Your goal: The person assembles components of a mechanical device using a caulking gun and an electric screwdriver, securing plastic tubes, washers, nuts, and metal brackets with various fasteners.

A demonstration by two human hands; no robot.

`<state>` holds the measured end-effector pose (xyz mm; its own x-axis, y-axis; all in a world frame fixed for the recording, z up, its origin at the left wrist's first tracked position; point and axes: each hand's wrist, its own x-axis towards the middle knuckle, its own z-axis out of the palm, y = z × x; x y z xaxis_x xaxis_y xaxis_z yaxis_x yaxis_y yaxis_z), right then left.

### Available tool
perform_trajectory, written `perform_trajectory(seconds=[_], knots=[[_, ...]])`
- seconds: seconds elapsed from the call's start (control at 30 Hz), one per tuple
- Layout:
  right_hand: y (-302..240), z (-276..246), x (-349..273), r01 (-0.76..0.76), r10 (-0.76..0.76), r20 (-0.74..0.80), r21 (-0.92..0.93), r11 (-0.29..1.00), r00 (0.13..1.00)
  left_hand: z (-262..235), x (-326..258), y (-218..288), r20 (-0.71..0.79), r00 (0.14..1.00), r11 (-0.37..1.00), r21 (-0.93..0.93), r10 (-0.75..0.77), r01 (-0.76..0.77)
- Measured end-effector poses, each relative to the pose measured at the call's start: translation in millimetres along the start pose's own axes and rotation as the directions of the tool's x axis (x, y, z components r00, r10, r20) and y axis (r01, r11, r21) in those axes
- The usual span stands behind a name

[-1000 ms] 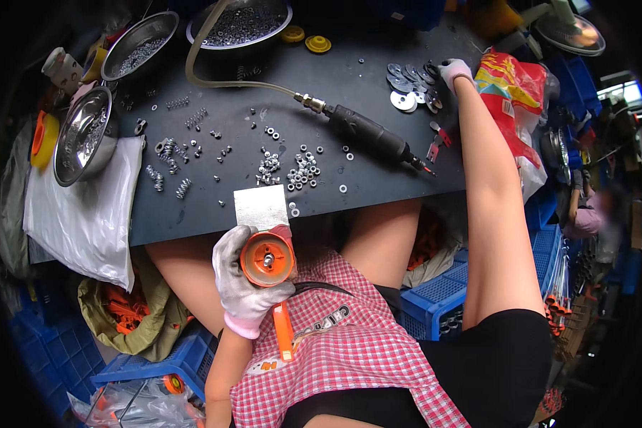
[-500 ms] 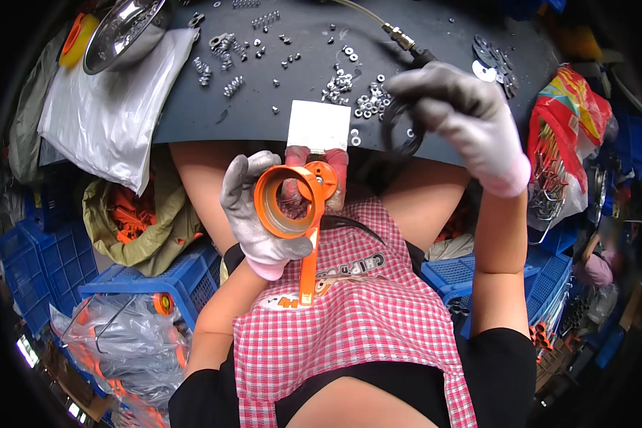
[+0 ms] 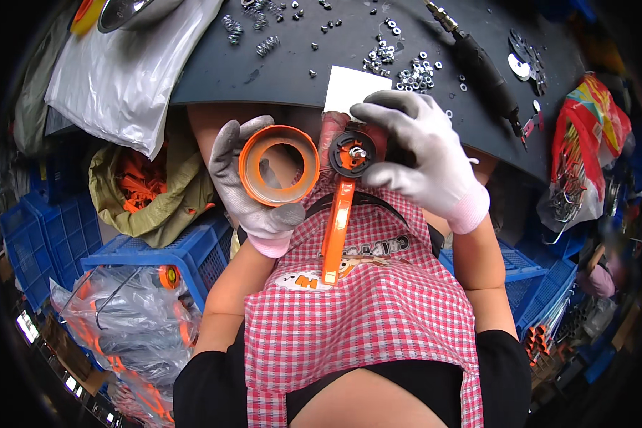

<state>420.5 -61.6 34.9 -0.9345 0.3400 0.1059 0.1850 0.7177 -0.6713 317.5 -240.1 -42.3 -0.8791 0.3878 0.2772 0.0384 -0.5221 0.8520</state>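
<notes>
My left hand [image 3: 253,187], in a grey glove, holds an orange round cap or ring [image 3: 278,165] with its hollow side toward me. My right hand [image 3: 415,153], also gloved, grips a black and orange disc with a metal centre bolt [image 3: 352,153]. An orange flat handle [image 3: 334,232] hangs down from that disc over my red checked apron. The two parts are side by side, a small gap between them, above my lap and just below the edge of the dark table [image 3: 278,78].
On the table lie a white card [image 3: 349,87], several loose nuts [image 3: 414,71] and springs [image 3: 264,46], a black pneumatic tool [image 3: 481,71] and metal discs [image 3: 524,60]. A clear plastic bag [image 3: 121,71] hangs at the left. Blue crates [image 3: 171,250] flank my legs.
My right hand came down from the table and took hold of the disc with the handle. The orange cap is now separate, held apart in my left hand.
</notes>
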Motion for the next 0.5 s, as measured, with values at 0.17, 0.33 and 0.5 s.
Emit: perform_trajectory(seconds=[0.17,0.33,0.5], knots=[[-0.9,19.5,-9.3,-0.024,0.026,0.041,-0.046,0.999,0.999,7.4,3.0,3.8,-0.006,0.999,0.998,0.036,-0.049,0.049],[9.0,6.0,1.7,0.139,-0.128,0.126,-0.079,0.987,0.984,8.7,1.8,2.9,0.023,0.998,0.997,0.055,-0.055,0.053],[20.5,10.7,-7.5,0.054,-0.06,0.112,0.053,0.997,0.992,6.8,2.5,2.7,0.019,0.997,0.997,0.006,-0.075,0.075]])
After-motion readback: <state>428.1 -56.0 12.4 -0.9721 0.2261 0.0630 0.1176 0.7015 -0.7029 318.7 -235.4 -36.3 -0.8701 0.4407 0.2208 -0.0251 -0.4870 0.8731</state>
